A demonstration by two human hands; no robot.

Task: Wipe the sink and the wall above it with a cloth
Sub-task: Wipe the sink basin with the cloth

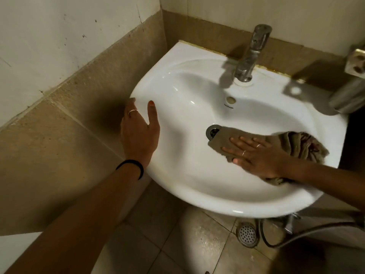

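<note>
Cloth [221, 140] under flat, spread right hand [258, 155], left hand [138, 129] open, gripping sink [177, 175] rim

Dim room, beige floor tiles [197, 244]

The brown cloth [223, 142] covers part of the drain [212, 131], and the right hand [258, 155] hides the cloth's middle. A metal fixture [353, 91] is cut off by the right edge. Small lettering [228, 106] under the overflow hole is too tiny to read.
</note>
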